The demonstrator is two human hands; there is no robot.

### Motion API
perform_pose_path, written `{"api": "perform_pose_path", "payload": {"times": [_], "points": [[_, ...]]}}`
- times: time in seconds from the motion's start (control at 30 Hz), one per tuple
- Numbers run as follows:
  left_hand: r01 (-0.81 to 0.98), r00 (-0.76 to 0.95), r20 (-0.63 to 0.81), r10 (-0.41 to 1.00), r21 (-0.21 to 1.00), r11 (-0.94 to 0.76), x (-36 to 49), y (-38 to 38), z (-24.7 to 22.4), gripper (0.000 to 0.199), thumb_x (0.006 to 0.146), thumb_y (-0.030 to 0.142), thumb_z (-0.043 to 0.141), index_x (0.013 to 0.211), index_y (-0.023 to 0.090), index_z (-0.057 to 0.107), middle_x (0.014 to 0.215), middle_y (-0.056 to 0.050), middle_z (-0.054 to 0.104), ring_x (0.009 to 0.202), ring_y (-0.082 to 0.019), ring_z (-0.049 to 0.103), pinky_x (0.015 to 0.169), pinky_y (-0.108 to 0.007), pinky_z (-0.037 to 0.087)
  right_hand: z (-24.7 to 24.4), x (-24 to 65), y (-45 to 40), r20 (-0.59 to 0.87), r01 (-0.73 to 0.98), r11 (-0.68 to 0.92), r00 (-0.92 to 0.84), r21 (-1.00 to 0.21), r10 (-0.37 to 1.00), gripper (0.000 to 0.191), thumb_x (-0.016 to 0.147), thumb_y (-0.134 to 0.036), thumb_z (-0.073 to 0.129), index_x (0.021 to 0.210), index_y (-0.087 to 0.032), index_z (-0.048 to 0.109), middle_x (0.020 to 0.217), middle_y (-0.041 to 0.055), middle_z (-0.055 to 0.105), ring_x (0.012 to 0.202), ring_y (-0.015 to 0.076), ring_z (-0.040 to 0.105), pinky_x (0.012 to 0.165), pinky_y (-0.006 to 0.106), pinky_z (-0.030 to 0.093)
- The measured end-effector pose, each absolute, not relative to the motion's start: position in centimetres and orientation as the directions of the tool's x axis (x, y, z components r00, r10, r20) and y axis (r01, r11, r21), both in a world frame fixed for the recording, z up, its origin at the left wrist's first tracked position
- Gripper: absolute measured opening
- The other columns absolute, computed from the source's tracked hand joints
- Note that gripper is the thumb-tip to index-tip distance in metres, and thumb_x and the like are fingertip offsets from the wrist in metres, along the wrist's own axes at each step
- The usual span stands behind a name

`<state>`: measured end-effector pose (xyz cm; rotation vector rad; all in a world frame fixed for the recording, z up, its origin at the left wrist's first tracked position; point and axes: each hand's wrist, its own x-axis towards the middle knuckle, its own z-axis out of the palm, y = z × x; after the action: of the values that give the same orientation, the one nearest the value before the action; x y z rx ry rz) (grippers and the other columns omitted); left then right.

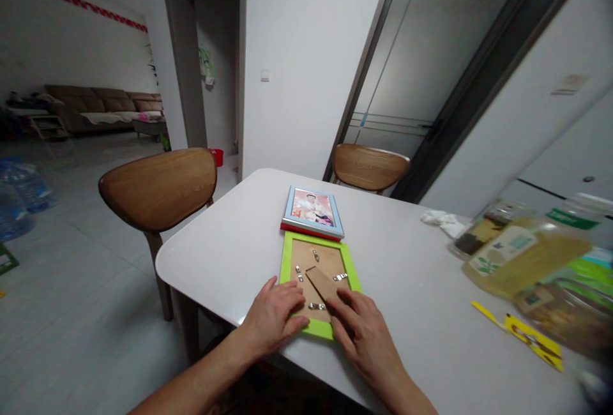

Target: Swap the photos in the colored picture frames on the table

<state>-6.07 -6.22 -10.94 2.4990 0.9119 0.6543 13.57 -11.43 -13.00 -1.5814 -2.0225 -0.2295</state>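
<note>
Resting open left grip [272,316] on green picture frame [285,268]; pressing unclenched right grip [361,329] against cardboard stand [322,284]; grasping nothing.

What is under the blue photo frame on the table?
Only a red edge shows beneath the blue photo frame; the rest of that red item is covered, so its face cannot be seen.

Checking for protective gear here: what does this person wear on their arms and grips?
Nothing shows on either grip: the left hand and right hand are bare, without gloves or visible rings. The left forearm and right forearm are bare too, with no sleeve, watch or bracelet in view.
</note>
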Motion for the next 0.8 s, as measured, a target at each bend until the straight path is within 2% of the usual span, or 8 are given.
{"api": "perform_pose_path", "payload": {"times": [0.1,0.23,0.47,0.57,0.67,0.8], "points": [[0.485,0.697,0.286,0.658,0.487,-0.726,-6.3,-6.2,-11.3,0.038,0.064,0.04,0.065,0.094,0.02,0.053,0.113,-0.008,0.055,0.112,-0.023,0.042,0.097,-0.044,0.021,-12.6,12.7,-11.3,0.538,0.925,0.364,-0.253,-0.109,0.804,0.027,0.076,-0.028,0.047,0.1,-0.023,0.058,0.107,0.0093,0.053,0.1,0.0221,0.046,0.081,0.039,0.04],[0.491,0.692,0.292,0.66,0.48,-0.727,-6.4,-6.1,-11.6,0.033,0.063,0.04,0.066,0.086,0.02,0.054,0.114,-0.006,0.054,0.113,-0.022,0.041,0.098,-0.042,0.021,-12.0,11.8,-11.2,0.459,0.916,0.396,-0.322,-0.072,0.828,0.029,0.075,-0.033,0.047,0.102,-0.026,0.057,0.114,0.0085,0.05,0.106,0.0242,0.042,0.081,0.042,0.039],[0.494,0.688,0.27,0.674,0.506,-0.707,-6.4,-5.9,-11.7,0.035,0.061,0.041,0.067,0.084,0.019,0.053,0.113,-0.006,0.055,0.113,-0.022,0.041,0.097,-0.042,0.022,-11.3,11.9,-12.0,0.42,0.881,0.432,-0.324,-0.192,0.847,0.021,0.075,-0.03,0.047,0.089,-0.024,0.061,0.109,0.0079,0.051,0.103,0.0214,0.045,0.084,0.039,0.038],[0.49,0.685,0.276,0.674,0.51,-0.707,-6.4,-5.9,-11.6,0.034,0.06,0.039,0.068,0.083,0.019,0.053,0.111,-0.006,0.056,0.113,-0.023,0.042,0.096,-0.04,0.025,-11.3,12.2,-11.9,0.397,0.876,0.425,-0.315,-0.227,0.862,0.021,0.075,-0.03,0.047,0.09,-0.024,0.061,0.108,0.0072,0.051,0.101,0.0206,0.046,0.084,0.038,0.038],[0.474,0.679,0.3,0.67,0.518,-0.712,-6.4,-5.9,-11.7,0.031,0.06,0.036,0.069,0.08,0.018,0.054,0.11,-0.007,0.056,0.111,-0.023,0.043,0.094,-0.036,0.03,-11.4,13.2,-10.9,0.393,0.9,0.356,-0.24,-0.254,0.888,0.03,0.077,-0.031,0.043,0.102,-0.023,0.057,0.108,0.0084,0.052,0.1,0.0198,0.047,0.084,0.036,0.039],[0.47,0.675,0.302,0.673,0.528,-0.708,-6.4,-5.7,-11.8,0.03,0.059,0.036,0.069,0.078,0.019,0.054,0.112,-0.006,0.055,0.111,-0.022,0.043,0.093,-0.033,0.032,-11.3,15.0,-8.7,0.358,0.969,0.111,-0.026,-0.22,0.933,0.034,0.078,-0.028,0.037,0.104,-0.016,0.057,0.103,0.0123,0.054,0.095,0.0219,0.048,0.081,0.036,0.039]]}}
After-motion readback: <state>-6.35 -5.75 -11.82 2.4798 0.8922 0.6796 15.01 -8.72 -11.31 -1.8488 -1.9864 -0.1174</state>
